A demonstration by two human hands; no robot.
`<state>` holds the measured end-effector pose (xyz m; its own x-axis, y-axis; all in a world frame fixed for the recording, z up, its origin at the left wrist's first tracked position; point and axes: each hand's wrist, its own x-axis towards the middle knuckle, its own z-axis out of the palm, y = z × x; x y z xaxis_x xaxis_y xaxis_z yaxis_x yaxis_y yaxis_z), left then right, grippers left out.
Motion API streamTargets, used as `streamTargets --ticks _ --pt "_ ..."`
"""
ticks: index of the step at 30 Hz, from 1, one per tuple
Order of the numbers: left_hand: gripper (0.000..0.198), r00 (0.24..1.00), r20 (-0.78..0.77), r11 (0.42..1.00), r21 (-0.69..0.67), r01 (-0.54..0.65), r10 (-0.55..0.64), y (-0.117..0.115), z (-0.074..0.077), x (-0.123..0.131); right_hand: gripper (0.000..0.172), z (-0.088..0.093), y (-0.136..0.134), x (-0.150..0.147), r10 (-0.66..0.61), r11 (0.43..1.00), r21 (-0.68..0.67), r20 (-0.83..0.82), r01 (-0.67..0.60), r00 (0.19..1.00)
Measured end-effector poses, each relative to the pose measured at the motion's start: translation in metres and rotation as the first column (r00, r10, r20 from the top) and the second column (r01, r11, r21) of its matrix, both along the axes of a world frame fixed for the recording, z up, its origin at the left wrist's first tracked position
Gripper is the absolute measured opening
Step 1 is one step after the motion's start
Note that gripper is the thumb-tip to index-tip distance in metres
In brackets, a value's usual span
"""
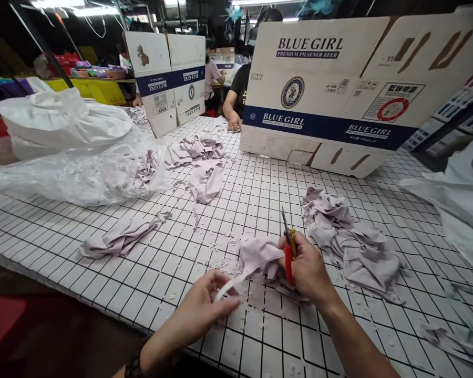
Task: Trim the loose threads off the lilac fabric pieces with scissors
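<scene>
My left hand [207,304] is closed on a thin strap of a pale pink-grey garment [256,254], pinching it between thumb and fingers. The garment's body lies on the table and reaches under my right hand [309,268]. In that right hand is a pair of scissors [289,249] with red and yellow handles, its blades pointing up and away from me. My right fingers also seem to touch the cloth. Just right of the scissors sits a crumpled pile of similar garments [350,241]. Small fabric scraps [220,257] are scattered around my hands.
A single garment [122,236] lies at the left, with more garments [201,168] beyond. Clear plastic bags [79,173] cover the far left. Two printed cardboard sheets [315,94] stand upright across the table [256,178]. A co-worker's hand [234,123] rests behind them. A white bag [457,184] is at right.
</scene>
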<state>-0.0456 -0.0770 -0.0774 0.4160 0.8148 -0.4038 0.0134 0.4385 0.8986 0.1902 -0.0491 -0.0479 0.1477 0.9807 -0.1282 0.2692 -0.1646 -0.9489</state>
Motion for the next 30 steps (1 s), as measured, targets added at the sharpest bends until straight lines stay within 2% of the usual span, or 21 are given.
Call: streamTargets --ticks 2,3,5,8,13,15,17,21,23,25,27,30 --pt "0.054 0.977 0.205 0.963 -0.25 0.1 -0.048 -0.005 -0.004 0.012 0.023 -0.006 -0.005 -0.001 0.012 1.0 -0.006 -0.086 -0.012 0.996" --pt "0.058 0.962 0.274 0.936 -0.335 0.109 -0.014 -0.007 -0.005 0.018 0.026 -0.008 -0.007 -0.002 0.006 1.0 0.009 -0.107 -0.005 0.994" --pt "0.05 0.936 0.336 0.89 -0.452 0.061 0.106 -0.008 -0.004 0.029 0.031 -0.009 -0.008 -0.003 -0.001 0.999 0.048 -0.125 0.007 0.992" --pt "0.037 0.907 0.37 0.855 -0.519 0.021 0.202 -0.006 -0.001 0.042 0.034 -0.003 -0.009 -0.004 -0.014 0.995 0.1 -0.13 0.027 0.991" --pt "0.036 0.888 0.439 0.778 -0.602 0.179 0.136 -0.001 -0.005 0.051 0.037 0.005 -0.007 -0.002 -0.026 0.978 0.202 -0.167 0.06 0.986" --pt "0.036 0.874 0.47 0.786 -0.584 0.202 0.125 0.0 -0.01 0.052 0.036 0.002 -0.006 0.0 -0.028 0.975 0.212 -0.173 0.065 0.985" --pt "0.035 0.86 0.497 0.827 -0.528 0.191 0.119 -0.001 -0.013 0.054 0.032 -0.001 -0.006 0.003 -0.031 0.981 0.184 -0.136 0.056 0.99" --pt "0.034 0.857 0.513 0.931 -0.336 0.144 0.053 -0.004 -0.01 0.055 0.022 -0.001 -0.013 0.009 -0.118 0.993 0.045 0.155 0.112 0.981" --pt "0.034 0.866 0.499 0.971 -0.216 0.099 0.022 -0.005 -0.003 0.054 0.028 0.001 -0.021 0.009 -0.079 0.997 -0.003 0.202 0.082 0.976" --pt "0.035 0.879 0.477 0.986 -0.146 0.08 -0.001 -0.004 0.005 0.053 0.034 0.002 -0.029 0.004 0.037 0.999 -0.013 0.076 -0.036 0.996" --pt "0.037 0.893 0.449 0.99 -0.117 0.075 -0.015 -0.004 0.012 0.053 0.032 0.0 -0.035 -0.004 0.155 0.988 -0.006 -0.098 -0.156 0.983" --pt "0.039 0.914 0.404 0.996 -0.05 0.069 -0.043 -0.003 0.02 0.051 0.027 -0.007 -0.036 -0.016 0.206 0.978 0.034 -0.277 -0.205 0.939"
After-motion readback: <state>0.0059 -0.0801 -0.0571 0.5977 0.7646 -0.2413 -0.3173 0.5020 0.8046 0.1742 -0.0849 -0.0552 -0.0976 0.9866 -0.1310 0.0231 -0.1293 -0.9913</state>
